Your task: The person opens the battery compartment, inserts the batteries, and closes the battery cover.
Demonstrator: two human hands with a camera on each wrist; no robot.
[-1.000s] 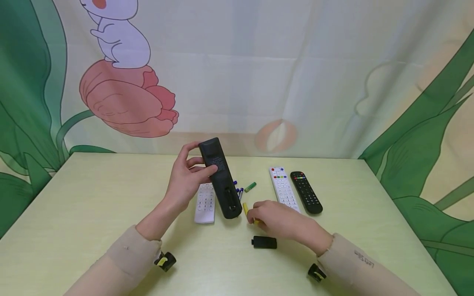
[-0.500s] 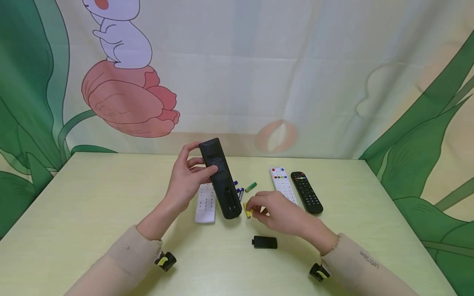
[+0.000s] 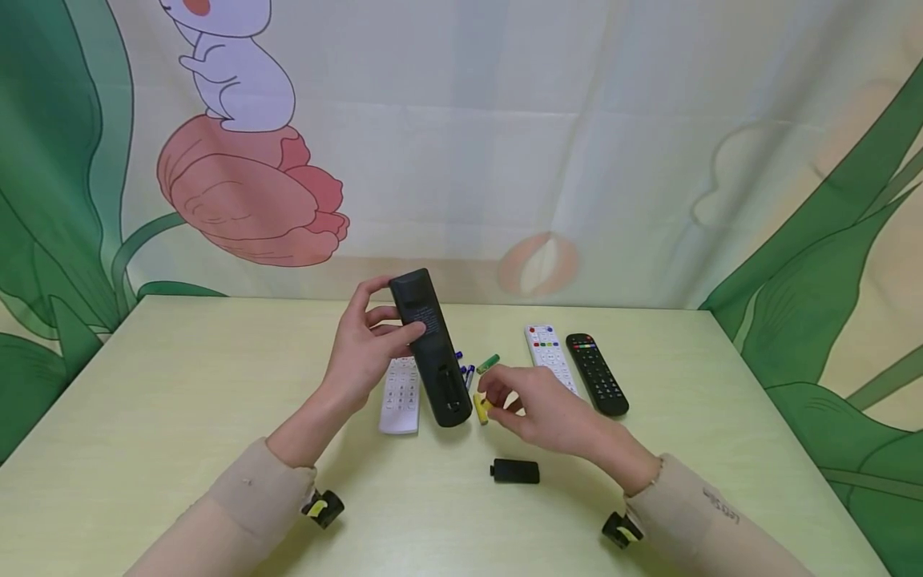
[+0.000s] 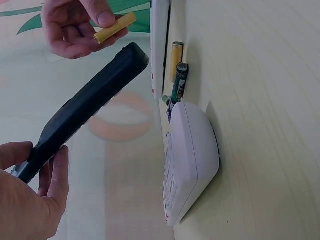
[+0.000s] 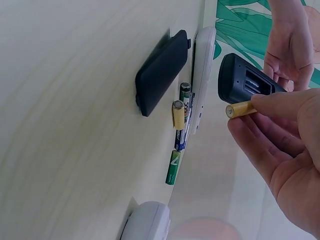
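The left hand (image 3: 366,351) grips a long black plastic remote (image 3: 436,365); the right hand (image 3: 541,409) pinches a yellow cylindrical battery (image 5: 239,109); a flat black cover (image 3: 515,471) lies below both hands.

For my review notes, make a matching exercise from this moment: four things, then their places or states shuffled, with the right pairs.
1. Raised yellow battery
2. Remote with open slot
3. Battery cover
4. Other black remote

A. On the table, below the right hand in the head view
B. Beside a white remote, buttons up
C. Pinched by the right hand
D. Gripped by the left hand

Pairs: 1-C, 2-D, 3-A, 4-B
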